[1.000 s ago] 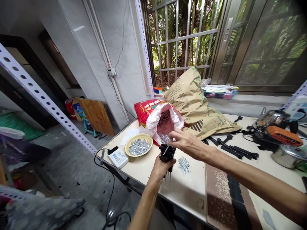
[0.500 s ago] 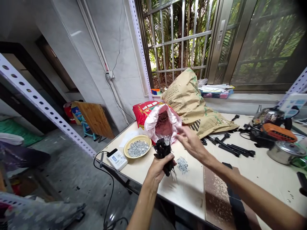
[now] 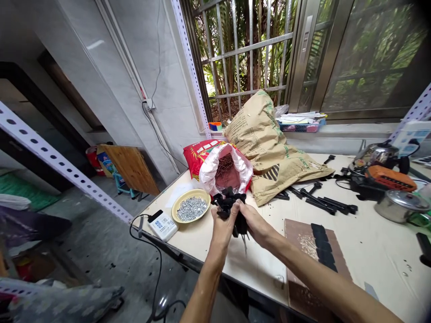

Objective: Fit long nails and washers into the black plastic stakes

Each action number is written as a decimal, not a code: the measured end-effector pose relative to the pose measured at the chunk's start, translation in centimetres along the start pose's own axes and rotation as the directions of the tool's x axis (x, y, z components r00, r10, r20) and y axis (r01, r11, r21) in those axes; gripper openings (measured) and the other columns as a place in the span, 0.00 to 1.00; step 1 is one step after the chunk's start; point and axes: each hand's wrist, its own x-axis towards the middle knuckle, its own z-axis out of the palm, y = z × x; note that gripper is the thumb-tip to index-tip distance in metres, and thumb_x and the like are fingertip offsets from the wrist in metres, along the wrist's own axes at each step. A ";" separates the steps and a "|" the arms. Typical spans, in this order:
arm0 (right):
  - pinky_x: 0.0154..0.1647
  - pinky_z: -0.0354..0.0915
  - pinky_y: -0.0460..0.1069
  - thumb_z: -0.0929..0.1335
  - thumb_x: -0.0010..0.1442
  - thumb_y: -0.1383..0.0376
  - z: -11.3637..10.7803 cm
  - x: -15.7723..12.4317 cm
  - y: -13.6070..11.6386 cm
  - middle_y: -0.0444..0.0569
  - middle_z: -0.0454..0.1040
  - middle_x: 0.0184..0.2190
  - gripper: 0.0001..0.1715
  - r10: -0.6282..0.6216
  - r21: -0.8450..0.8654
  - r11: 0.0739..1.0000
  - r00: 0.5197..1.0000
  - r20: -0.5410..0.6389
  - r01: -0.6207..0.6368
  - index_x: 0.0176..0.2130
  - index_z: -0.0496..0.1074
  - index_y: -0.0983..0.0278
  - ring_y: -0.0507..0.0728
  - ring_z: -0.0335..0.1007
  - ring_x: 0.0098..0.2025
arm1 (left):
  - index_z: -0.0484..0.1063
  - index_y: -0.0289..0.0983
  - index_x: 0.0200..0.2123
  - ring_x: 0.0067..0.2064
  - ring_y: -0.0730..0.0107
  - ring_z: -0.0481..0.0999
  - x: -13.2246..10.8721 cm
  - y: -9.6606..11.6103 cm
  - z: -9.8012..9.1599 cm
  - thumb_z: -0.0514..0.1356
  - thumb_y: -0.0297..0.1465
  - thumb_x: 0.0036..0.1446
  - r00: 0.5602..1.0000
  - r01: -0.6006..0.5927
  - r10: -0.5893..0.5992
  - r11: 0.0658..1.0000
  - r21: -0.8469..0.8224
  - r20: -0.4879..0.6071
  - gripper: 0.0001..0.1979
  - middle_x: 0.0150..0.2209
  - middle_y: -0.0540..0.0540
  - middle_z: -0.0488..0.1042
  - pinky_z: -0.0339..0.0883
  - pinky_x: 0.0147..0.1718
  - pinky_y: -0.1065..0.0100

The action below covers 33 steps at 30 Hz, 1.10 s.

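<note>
A bunch of black plastic pieces (image 3: 228,200) is clasped between my two hands above the near edge of the table, in front of the open red bag. My left hand (image 3: 220,229) wraps the bunch from the left, thumb pointing upward. From the other side, my right hand (image 3: 256,224) presses its fingers against the same bunch. Thin metal rods stick out below it. Left of my hands, a yellow bowl (image 3: 174,214) holds many small shiny metal parts. The red bag (image 3: 198,154) lies with its pale lining turned out and brown, thin pieces inside.
A large tan sack (image 3: 259,139) leans against the window. Long black pieces (image 3: 323,204) lie at the right, near an orange-and-black tool (image 3: 390,179) and a metal pot (image 3: 400,207). A brown board (image 3: 303,273) carries black blocks (image 3: 323,244). A white box (image 3: 163,225) sits at the left edge.
My right hand has come down and left onto the black bunch, where it was open in the air before. The bunch, in my left hand, has shifted slightly; the small metal pile beside it is now covered.
</note>
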 end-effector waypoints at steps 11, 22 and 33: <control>0.43 0.65 0.50 0.68 0.56 0.51 -0.1 -1.4 1.5 0.50 0.72 0.38 0.25 -0.135 -0.100 0.986 0.990 -0.049 0.130 0.46 0.67 0.66 0.56 0.68 0.41 | 0.73 0.33 0.43 0.39 0.61 0.75 0.0 -0.8 -0.4 0.63 0.46 0.47 0.989 0.114 -0.103 0.989 -0.093 0.110 0.26 0.37 0.41 0.77 0.66 0.39 0.67; 0.45 0.67 0.53 0.66 0.57 0.59 -0.5 -3.5 2.4 0.55 0.70 0.47 0.33 -0.411 -0.552 0.806 0.874 -0.259 0.215 0.58 0.53 0.64 0.59 0.70 0.45 | 0.76 0.34 0.36 0.22 0.74 0.70 -1.4 0.1 0.2 0.67 0.42 0.43 0.983 0.145 -0.137 0.988 -0.054 0.121 0.20 0.23 0.49 0.74 0.57 0.17 0.76; 0.30 0.69 0.49 0.67 0.56 0.54 -1.5 -6.1 1.4 0.49 0.72 0.37 0.31 -0.341 -0.374 0.914 0.798 -0.496 0.158 0.54 0.56 0.62 0.56 0.70 0.33 | 0.72 0.34 0.39 0.23 0.75 0.71 -1.6 0.3 1.0 0.65 0.39 0.49 0.995 0.076 -0.058 0.966 -0.247 0.078 0.17 0.23 0.50 0.72 0.64 0.23 0.74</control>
